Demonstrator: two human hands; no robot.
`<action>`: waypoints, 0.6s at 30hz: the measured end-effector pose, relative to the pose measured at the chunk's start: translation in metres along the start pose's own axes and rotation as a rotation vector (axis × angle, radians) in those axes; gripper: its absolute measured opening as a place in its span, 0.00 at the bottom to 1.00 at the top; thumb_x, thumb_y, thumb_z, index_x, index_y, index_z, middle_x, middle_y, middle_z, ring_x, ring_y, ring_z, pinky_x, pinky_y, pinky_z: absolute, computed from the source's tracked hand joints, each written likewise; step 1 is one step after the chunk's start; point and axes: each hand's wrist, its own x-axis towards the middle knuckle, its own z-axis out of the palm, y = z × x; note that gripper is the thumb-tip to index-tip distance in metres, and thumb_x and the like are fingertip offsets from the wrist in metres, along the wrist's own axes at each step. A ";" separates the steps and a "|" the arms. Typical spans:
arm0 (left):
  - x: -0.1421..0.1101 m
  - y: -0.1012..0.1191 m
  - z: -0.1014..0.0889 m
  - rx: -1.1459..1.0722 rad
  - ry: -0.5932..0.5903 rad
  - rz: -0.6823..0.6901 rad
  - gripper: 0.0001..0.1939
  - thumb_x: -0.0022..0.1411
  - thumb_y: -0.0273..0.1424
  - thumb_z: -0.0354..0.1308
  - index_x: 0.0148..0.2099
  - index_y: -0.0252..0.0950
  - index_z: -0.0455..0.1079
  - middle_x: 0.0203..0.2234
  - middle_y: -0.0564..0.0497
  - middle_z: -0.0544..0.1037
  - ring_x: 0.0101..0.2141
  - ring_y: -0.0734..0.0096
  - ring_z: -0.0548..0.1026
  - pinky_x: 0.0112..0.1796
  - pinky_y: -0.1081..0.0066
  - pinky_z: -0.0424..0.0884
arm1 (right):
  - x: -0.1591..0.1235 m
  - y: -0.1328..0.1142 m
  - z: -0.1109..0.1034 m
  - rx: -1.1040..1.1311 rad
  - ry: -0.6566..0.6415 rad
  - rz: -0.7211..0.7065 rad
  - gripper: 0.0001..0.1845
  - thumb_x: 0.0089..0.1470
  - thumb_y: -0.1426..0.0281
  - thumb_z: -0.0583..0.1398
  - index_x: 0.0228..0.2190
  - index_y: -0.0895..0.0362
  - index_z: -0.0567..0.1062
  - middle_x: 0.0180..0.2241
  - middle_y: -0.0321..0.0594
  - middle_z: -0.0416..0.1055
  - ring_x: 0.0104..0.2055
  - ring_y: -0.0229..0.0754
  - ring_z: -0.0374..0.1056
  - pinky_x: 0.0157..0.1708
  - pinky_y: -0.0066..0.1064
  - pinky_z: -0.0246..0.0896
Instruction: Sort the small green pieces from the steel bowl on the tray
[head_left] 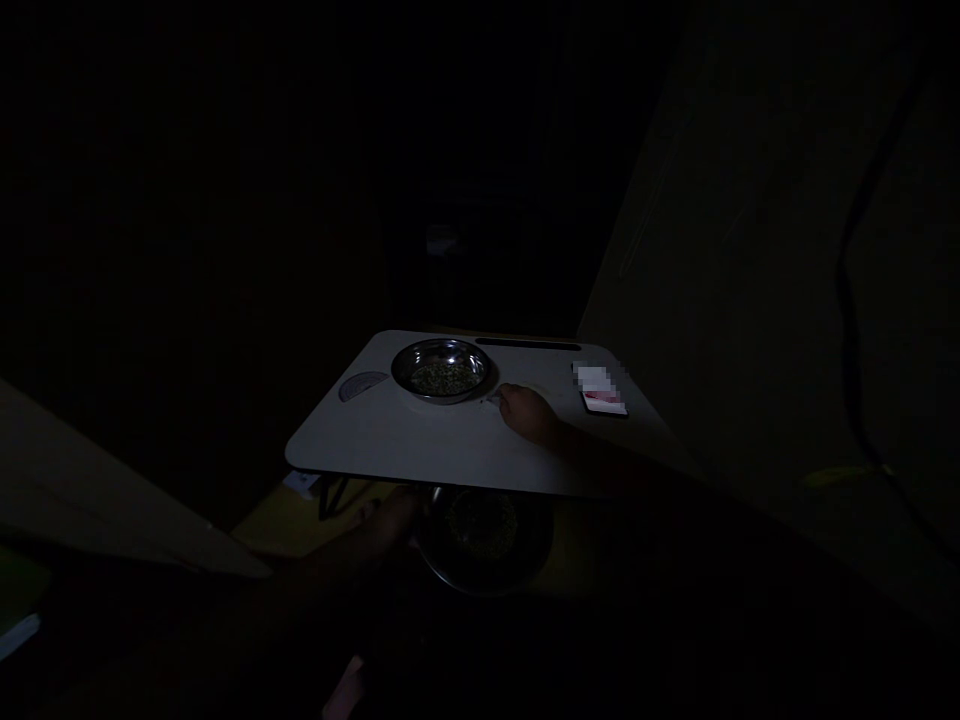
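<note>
On the white low table (420,440) stands a shiny steel bowl (402,378) with small pale-green grains or seeds (442,377) in it. My right hand (529,413) is over the table just right of this bowl. Its fingers are pinched together; a small pale spot shows at the tips, too dim to name. Below the table's near edge is a larger metal bowl (457,583) with more greenish bits (484,525) inside. My left hand (396,508) is at its left rim and seems to grip it, though deep shadow covers the fingers.
A lit phone (602,390) lies at the table's right side. A clear half-round protractor (364,386) lies left of the steel bowl. Along the far edge runs a dark slot (529,344). A dark cable (847,320) hangs at the right wall. Most of the room is dark.
</note>
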 end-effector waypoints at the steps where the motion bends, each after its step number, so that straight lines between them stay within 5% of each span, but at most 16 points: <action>1: 0.000 -0.001 0.000 -0.001 -0.008 0.001 0.05 0.40 0.26 0.50 0.23 0.32 0.65 0.09 0.54 0.63 0.17 0.71 0.65 0.23 0.72 0.57 | 0.000 0.000 0.000 0.004 0.003 0.006 0.13 0.51 0.74 0.45 0.37 0.60 0.64 0.36 0.46 0.67 0.38 0.39 0.62 0.38 0.27 0.51; 18: 0.007 -0.008 0.001 -0.014 0.038 0.005 0.06 0.39 0.26 0.49 0.24 0.32 0.66 0.11 0.53 0.65 0.18 0.70 0.66 0.21 0.73 0.57 | 0.000 0.013 0.002 0.021 0.054 0.059 0.14 0.51 0.72 0.45 0.38 0.60 0.65 0.37 0.45 0.67 0.39 0.40 0.61 0.38 0.27 0.51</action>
